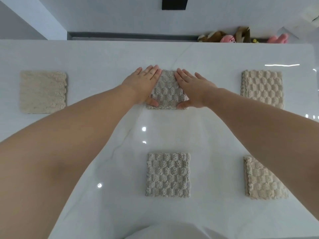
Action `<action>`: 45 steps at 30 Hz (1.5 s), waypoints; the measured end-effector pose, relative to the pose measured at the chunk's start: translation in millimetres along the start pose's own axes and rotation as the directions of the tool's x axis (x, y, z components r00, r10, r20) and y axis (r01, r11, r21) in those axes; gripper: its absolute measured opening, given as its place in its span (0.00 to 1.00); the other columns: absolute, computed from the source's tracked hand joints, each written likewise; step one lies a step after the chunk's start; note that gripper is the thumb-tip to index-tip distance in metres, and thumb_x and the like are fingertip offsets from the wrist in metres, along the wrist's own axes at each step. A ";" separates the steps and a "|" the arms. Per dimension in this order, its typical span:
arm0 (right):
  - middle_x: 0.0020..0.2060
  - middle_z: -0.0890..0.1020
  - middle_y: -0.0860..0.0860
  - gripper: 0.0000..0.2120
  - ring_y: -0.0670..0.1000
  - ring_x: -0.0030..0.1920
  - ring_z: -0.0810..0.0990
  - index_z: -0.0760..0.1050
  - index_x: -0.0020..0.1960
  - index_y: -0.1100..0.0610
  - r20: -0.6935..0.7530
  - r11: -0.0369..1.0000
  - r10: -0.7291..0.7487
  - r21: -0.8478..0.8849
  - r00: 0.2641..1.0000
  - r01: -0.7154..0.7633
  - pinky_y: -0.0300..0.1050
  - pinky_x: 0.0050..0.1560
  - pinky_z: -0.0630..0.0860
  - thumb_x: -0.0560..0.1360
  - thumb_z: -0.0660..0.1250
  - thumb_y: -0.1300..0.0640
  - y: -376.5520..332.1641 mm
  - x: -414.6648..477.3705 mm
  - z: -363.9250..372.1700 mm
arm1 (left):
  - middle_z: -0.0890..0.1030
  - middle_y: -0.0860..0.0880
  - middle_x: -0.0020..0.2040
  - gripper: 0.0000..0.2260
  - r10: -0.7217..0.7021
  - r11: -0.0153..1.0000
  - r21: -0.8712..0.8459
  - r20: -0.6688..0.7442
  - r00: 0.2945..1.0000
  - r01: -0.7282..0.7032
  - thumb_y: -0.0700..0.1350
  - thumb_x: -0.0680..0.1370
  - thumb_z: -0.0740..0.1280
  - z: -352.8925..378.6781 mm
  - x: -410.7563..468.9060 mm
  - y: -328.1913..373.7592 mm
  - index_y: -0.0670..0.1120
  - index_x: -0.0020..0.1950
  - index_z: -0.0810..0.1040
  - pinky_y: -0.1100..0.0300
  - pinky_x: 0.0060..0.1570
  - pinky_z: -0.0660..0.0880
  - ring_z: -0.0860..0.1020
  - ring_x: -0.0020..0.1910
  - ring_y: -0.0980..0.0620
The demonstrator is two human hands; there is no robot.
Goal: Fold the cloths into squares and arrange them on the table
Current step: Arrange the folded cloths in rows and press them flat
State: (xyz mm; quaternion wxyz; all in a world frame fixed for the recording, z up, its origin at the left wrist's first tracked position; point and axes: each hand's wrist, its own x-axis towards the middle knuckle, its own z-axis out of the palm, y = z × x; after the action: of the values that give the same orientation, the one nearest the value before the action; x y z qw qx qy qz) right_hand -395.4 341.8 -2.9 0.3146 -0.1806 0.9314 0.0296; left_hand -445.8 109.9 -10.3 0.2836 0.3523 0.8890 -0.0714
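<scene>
I have both hands on the far-middle cloth [166, 94]. It lies straight ahead of me, in the centre of the far row on the surface [103, 54], and it sits directly under and between the palms. The left hand [143, 83] covers its left side and the right hand [195, 86] its right side. Both are flat with fingers straight and together, pointing away from me and a bit inward, thumbs at the near edge. Nothing is gripped, they only press down. Neither hand is nearer, the reach is approx. symmetric.

The cloth is folded to approx. a square, so there is no real long axis. Its near edge runs parallel to the far edge of the surface, as far as I can judge. It is grey-beige with a puffy checker texture and looks thick, so I think it springs up a little if the pressure goes off, esp. at the folded side.

The others are well apart from it:
- far-left cloth [43, 92], pale with a flatter ribbed look
- far-right cloth [262, 88], bubbly, layered edges at its left side
- near-middle cloth [168, 175], squared
- near-right cloth [265, 178], partly under my right forearm

The near-left position is behind my left arm, so I cannot tell what is there. Some soft toys [226, 38] lie beyond the far edge.
</scene>
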 end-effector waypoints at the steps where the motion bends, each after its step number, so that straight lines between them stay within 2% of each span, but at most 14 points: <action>1: 0.82 0.37 0.52 0.59 0.51 0.81 0.39 0.32 0.81 0.56 0.002 1.000 0.007 -0.017 1.000 -0.007 0.56 0.80 0.45 0.72 0.66 0.29 -1.2 0.5 -0.7 | 0.35 0.46 0.82 0.59 -0.011 1.000 0.021 0.010 1.000 0.011 0.76 0.70 0.62 -0.9 -0.9 1.3 0.43 0.81 0.33 0.48 0.80 0.40 0.38 0.82 0.48; 4: 0.82 0.38 0.53 0.59 0.52 0.82 0.40 0.33 0.81 0.58 0.016 0.998 0.031 -0.062 0.999 -0.030 0.56 0.80 0.44 0.73 0.65 0.29 -10.0 -1.6 -11.4 | 0.34 0.44 0.82 0.61 -0.056 0.997 0.056 0.022 0.998 0.055 0.76 0.69 0.64 -4.8 -9.4 8.3 0.42 0.81 0.31 0.47 0.80 0.39 0.36 0.81 0.46; 10: 0.81 0.38 0.57 0.56 0.54 0.81 0.38 0.35 0.81 0.61 -0.088 0.999 -0.005 -0.048 0.996 0.001 0.56 0.80 0.41 0.75 0.63 0.30 -69.9 -28.2 -21.0 | 0.40 0.40 0.83 0.59 -0.070 0.996 0.052 -0.108 0.992 0.076 0.76 0.70 0.59 17.6 -79.8 15.2 0.37 0.81 0.37 0.51 0.80 0.42 0.41 0.82 0.44; 14: 0.82 0.39 0.56 0.50 0.53 0.82 0.39 0.36 0.82 0.61 -0.128 0.990 -0.136 0.009 0.982 0.138 0.54 0.81 0.42 0.79 0.61 0.34 -138.6 -41.4 -12.8 | 0.37 0.41 0.82 0.55 -0.114 0.990 0.077 -0.031 0.993 0.116 0.75 0.72 0.54 60.1 -161.6 7.7 0.38 0.81 0.35 0.53 0.80 0.41 0.39 0.82 0.47; 21: 0.82 0.42 0.57 0.47 0.54 0.82 0.41 0.38 0.82 0.61 -0.090 0.952 -0.304 0.011 0.948 0.307 0.54 0.81 0.42 0.80 0.61 0.37 -262.6 -65.8 27.2 | 0.35 0.45 0.82 0.53 -0.174 0.985 0.016 0.081 0.981 0.174 0.73 0.73 0.58 136.6 -297.8 -42.8 0.43 0.79 0.31 0.58 0.77 0.35 0.37 0.81 0.51; 25: 0.82 0.42 0.57 0.45 0.54 0.82 0.41 0.38 0.82 0.61 -0.055 0.950 -0.308 0.040 0.950 0.310 0.54 0.81 0.43 0.81 0.60 0.38 -330.5 -80.8 56.3 | 0.37 0.49 0.81 0.50 -0.182 0.983 0.019 0.076 0.980 0.181 0.68 0.76 0.63 173.1 -359.4 -86.2 0.44 0.81 0.36 0.57 0.79 0.41 0.41 0.81 0.53; 29: 0.82 0.47 0.55 0.42 0.55 0.82 0.47 0.43 0.83 0.59 -0.033 0.958 -0.230 0.170 0.973 0.232 0.53 0.80 0.49 0.82 0.60 0.40 -399.7 -89.6 65.5 | 0.40 0.49 0.81 0.47 -0.076 0.994 0.076 0.049 0.996 0.072 0.67 0.77 0.61 206.5 -406.4 -121.0 0.44 0.82 0.39 0.56 0.79 0.43 0.44 0.82 0.51; 32: 0.75 0.68 0.54 0.31 0.57 0.74 0.67 0.60 0.79 0.55 -0.093 0.933 -0.054 0.350 0.994 0.084 0.53 0.73 0.65 0.82 0.61 0.41 -447.3 -85.6 61.7 | 0.50 0.47 0.83 0.47 -0.041 0.999 -0.025 -0.036 0.999 0.040 0.73 0.74 0.54 224.2 -426.5 -138.2 0.43 0.83 0.51 0.54 0.79 0.54 0.53 0.81 0.49; 35: 0.66 0.75 0.52 0.23 0.56 0.64 0.76 0.68 0.73 0.54 0.020 0.765 0.208 0.620 0.978 -0.175 0.50 0.60 0.74 0.82 0.60 0.44 -478.8 -74.6 56.5 | 0.68 0.45 0.78 0.29 -0.173 0.974 -0.188 -0.276 0.945 0.124 0.56 0.80 0.68 238.8 -431.3 -152.8 0.43 0.77 0.69 0.48 0.69 0.71 0.71 0.73 0.45; 37: 0.63 0.77 0.53 0.22 0.56 0.57 0.79 0.68 0.72 0.55 0.125 0.593 0.314 0.749 0.941 -0.297 0.48 0.51 0.75 0.83 0.60 0.45 -492.6 -65.9 53.5 | 0.76 0.44 0.69 0.17 -0.347 0.912 -0.349 -0.377 0.858 0.216 0.48 0.84 0.64 236.4 -426.0 -154.2 0.43 0.70 0.76 0.47 0.58 0.77 0.78 0.61 0.41; 39: 0.59 0.79 0.54 0.21 0.55 0.51 0.80 0.68 0.72 0.56 0.163 0.496 0.374 0.797 0.913 -0.345 0.47 0.44 0.75 0.83 0.59 0.46 -502.2 -56.5 49.8 | 0.76 0.44 0.65 0.15 -0.457 0.837 -0.466 -0.307 0.835 0.287 0.47 0.85 0.58 229.8 -418.0 -156.1 0.44 0.68 0.76 0.49 0.50 0.78 0.79 0.54 0.42; 41: 0.54 0.80 0.54 0.20 0.54 0.46 0.80 0.67 0.70 0.56 0.173 0.447 0.406 0.819 0.897 -0.360 0.45 0.37 0.73 0.82 0.58 0.47 -510.6 -47.2 45.5 | 0.73 0.46 0.63 0.14 -0.478 0.788 -0.524 -0.188 0.858 0.324 0.48 0.86 0.56 229.8 -410.5 -161.5 0.46 0.67 0.75 0.52 0.46 0.76 0.78 0.50 0.45; 43: 0.49 0.80 0.53 0.15 0.53 0.42 0.79 0.69 0.64 0.56 0.178 0.436 0.411 0.823 0.894 -0.364 0.45 0.35 0.73 0.82 0.57 0.50 -517.3 -38.3 42.2 | 0.73 0.48 0.60 0.12 -0.441 0.782 -0.539 -0.122 0.889 0.314 0.49 0.85 0.58 234.2 -404.0 -166.6 0.47 0.65 0.76 0.55 0.45 0.73 0.76 0.47 0.48; 45: 0.48 0.79 0.53 0.11 0.54 0.42 0.79 0.70 0.60 0.56 0.155 0.475 0.406 0.806 0.900 -0.353 0.47 0.38 0.76 0.81 0.58 0.52 -521.0 -31.1 39.3 | 0.72 0.48 0.57 0.11 -0.432 0.769 -0.565 -0.115 0.894 0.299 0.48 0.84 0.61 237.5 -398.5 -170.8 0.46 0.63 0.77 0.56 0.45 0.71 0.75 0.46 0.49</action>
State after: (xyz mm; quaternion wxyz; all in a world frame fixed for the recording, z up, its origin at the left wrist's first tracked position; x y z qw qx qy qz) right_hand -164.9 -127.9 14.7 0.3201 0.1956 0.8621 -0.3406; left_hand -216.4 -327.8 1.4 0.2418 0.0843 0.9522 0.1668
